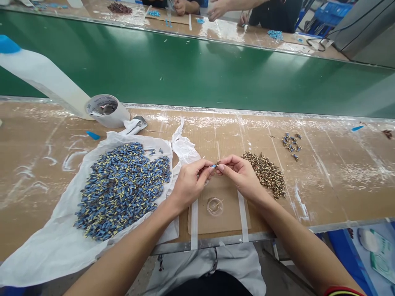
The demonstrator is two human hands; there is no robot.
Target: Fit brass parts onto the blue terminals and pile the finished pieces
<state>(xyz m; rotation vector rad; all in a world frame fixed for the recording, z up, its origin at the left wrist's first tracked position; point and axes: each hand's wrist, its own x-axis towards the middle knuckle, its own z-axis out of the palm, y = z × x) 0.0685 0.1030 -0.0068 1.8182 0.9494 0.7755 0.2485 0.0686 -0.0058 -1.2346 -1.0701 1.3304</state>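
My left hand [193, 181] pinches a small blue piece [214, 166] between thumb and fingertip. Facing it, my right hand [239, 174] is closed on a tiny dark, brass-coloured piece [217, 163]; the two pieces meet between my fingertips. To the left, a large heap of small blue, yellow and dark parts [123, 189] lies on a white sheet [40, 257]. Just beyond my right hand is a pile of small brass and dark pieces [267, 174]. Below my hands, a small clear round dish [215, 206] with a thin stick in it sits on a cardboard piece [222, 224].
A roll of tape [112, 117] and a white bottle [52, 78] stand at the back left. Several blue-and-brass pieces [291, 144] lie at the right. Behind the table runs a green belt [185, 74]; beyond it, other people's hands [219, 9] work.
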